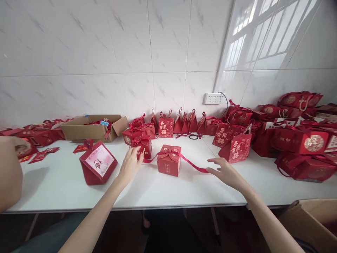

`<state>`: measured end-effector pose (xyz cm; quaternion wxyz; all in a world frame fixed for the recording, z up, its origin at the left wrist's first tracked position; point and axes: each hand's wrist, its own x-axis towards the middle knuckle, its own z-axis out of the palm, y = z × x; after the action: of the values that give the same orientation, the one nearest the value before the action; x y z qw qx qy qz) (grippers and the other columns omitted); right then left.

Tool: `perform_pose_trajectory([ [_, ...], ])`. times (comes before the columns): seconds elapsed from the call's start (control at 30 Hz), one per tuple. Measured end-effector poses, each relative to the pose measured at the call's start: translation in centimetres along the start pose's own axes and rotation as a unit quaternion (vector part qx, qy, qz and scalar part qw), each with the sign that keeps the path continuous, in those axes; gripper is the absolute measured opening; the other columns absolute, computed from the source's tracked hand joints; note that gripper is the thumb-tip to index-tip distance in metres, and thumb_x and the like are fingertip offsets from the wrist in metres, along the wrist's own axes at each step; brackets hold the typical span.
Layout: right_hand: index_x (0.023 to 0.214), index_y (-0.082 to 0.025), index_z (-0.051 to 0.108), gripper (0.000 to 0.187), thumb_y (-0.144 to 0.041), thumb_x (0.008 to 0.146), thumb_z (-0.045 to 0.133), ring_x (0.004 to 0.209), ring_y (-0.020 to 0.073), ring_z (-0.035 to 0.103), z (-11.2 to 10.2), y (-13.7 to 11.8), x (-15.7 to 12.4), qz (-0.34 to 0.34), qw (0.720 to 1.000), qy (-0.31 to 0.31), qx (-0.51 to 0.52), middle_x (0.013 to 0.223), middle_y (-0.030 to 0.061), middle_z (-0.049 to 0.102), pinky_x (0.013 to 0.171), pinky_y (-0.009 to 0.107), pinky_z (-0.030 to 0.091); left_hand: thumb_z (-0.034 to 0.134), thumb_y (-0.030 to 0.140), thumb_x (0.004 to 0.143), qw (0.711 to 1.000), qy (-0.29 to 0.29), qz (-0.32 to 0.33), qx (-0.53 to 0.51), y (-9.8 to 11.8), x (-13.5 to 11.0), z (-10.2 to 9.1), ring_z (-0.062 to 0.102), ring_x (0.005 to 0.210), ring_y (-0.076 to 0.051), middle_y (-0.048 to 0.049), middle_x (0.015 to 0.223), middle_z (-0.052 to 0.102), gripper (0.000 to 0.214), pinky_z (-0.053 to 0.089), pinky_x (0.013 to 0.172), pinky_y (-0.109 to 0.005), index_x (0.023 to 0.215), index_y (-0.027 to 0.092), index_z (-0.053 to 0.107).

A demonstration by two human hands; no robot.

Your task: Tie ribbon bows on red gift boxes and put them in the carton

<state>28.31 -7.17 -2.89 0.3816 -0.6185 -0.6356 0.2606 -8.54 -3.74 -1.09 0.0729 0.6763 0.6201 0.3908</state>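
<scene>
A small red gift box (pixel 168 165) with gold lettering stands in front of me, a red ribbon (pixel 193 166) crossed over its top. The ribbon's two tails stretch out to either side. My left hand (pixel 130 164) is beside the left tail, fingers stretched out, partly covering another red box with a bow (pixel 142 143). At the end of the right tail is my right hand (pixel 225 172); its index finger and thumb are apart, and the thumb tip is at the ribbon. Whether the thumb touches it, I cannot tell.
Left of my hand stands a red triangular box (pixel 98 163) with a picture. Behind are an open cardboard box (pixel 92 129) and several upright red boxes (pixel 165 127). Red boxes (pixel 302 140) pile up at right. Another person's arm (pixel 10 172) shows at the left edge.
</scene>
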Motion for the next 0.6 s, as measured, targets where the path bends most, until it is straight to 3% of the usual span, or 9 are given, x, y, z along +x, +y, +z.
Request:
perform_pose_trajectory([
  [0.03, 0.099, -0.02, 0.065, 0.036, -0.042, 0.069, 0.067, 0.111, 0.0318, 0.057, 0.3, -0.9, 0.2, -0.018, 1.0, -0.002, 0.006, 0.115, 0.0136, 0.06, 0.093, 0.046, 0.045, 0.045, 0.029, 0.083, 1.0, -0.001, 0.018, -0.017, 0.5, 0.2, 0.1, 0.053, 0.115, -0.028, -0.0142, 0.123, 0.056, 0.039, 0.039, 0.098, -0.04, 0.119, 0.017, 0.052],
  [0.1, 0.096, -0.021, 0.066, 0.035, -0.045, 0.072, 0.066, 0.112, 0.0295, 0.055, 1.5, -3.0, 1.0, -0.038, 0.996, -0.035, 0.066, 0.117, 0.0126, 0.06, 0.096, 0.044, 0.043, 0.046, 0.034, 0.084, 0.996, -0.044, 0.049, -0.058, 1.5, 0.9, 0.6, 0.051, 0.119, -0.025, -0.0107, 0.125, 0.056, 0.036, 0.038, 0.101, -0.037, 0.116, 0.02, 0.055],
  [0.2, 0.087, -0.021, 0.066, 0.03, -0.048, 0.073, 0.068, 0.104, 0.0249, 0.059, 4.1, -5.7, 2.5, -0.035, 0.982, -0.099, 0.155, 0.105, 0.008, 0.067, 0.094, 0.039, 0.043, 0.051, 0.043, 0.081, 0.98, -0.145, 0.062, -0.12, 2.3, 2.0, 2.0, 0.062, 0.096, -0.022, -0.0051, 0.1, 0.067, 0.026, 0.046, 0.089, -0.032, 0.091, 0.022, 0.064],
  [0.27, 0.08, -0.02, 0.063, 0.033, -0.051, 0.071, 0.069, 0.09, 0.0225, 0.062, 5.8, -6.5, 3.4, -0.016, 0.975, -0.123, 0.182, 0.088, 0.0058, 0.068, 0.086, 0.038, 0.046, 0.054, 0.048, 0.079, 0.969, -0.181, 0.058, -0.159, 2.5, 2.4, 2.9, 0.064, 0.087, -0.022, -0.0052, 0.091, 0.068, 0.029, 0.048, 0.083, -0.031, 0.076, 0.021, 0.064],
  [0.43, 0.067, -0.016, 0.057, 0.048, -0.061, 0.063, 0.072, 0.063, 0.0149, 0.06, 7.4, -6.1, 3.9, 0.024, 0.933, -0.216, 0.286, 0.066, 0.0025, 0.063, 0.069, 0.032, 0.049, 0.058, 0.05, 0.073, 0.94, -0.198, 0.047, -0.274, 2.7, 2.0, 3.6, 0.054, 0.116, -0.028, -0.0114, 0.124, 0.06, 0.035, 0.04, 0.097, -0.033, 0.056, 0.019, 0.056],
  [0.5, 0.065, -0.016, 0.056, 0.05, -0.062, 0.059, 0.073, 0.06, 0.013, 0.058, 7.3, -6.0, 3.7, 0.027, 0.909, -0.245, 0.337, 0.063, 0.0002, 0.059, 0.067, 0.03, 0.049, 0.061, 0.046, 0.07, 0.925, -0.203, 0.031, -0.321, 2.9, 1.9, 3.7, 0.049, 0.122, -0.029, -0.0114, 0.127, 0.059, 0.034, 0.036, 0.101, -0.034, 0.051, 0.019, 0.051],
  [0.6, 0.06, -0.018, 0.049, 0.051, -0.062, 0.059, 0.074, 0.054, 0.0104, 0.052, 7.3, -6.1, 3.9, 0.037, 0.88, -0.25, 0.403, 0.056, -0.0055, 0.047, 0.059, 0.027, 0.046, 0.062, 0.043, 0.066, 0.898, -0.197, -0.009, -0.393, 3.3, 2.4, 4.2, 0.054, 0.115, -0.029, -0.0103, 0.118, 0.065, 0.038, 0.04, 0.095, -0.037, 0.046, 0.02, 0.039],
])
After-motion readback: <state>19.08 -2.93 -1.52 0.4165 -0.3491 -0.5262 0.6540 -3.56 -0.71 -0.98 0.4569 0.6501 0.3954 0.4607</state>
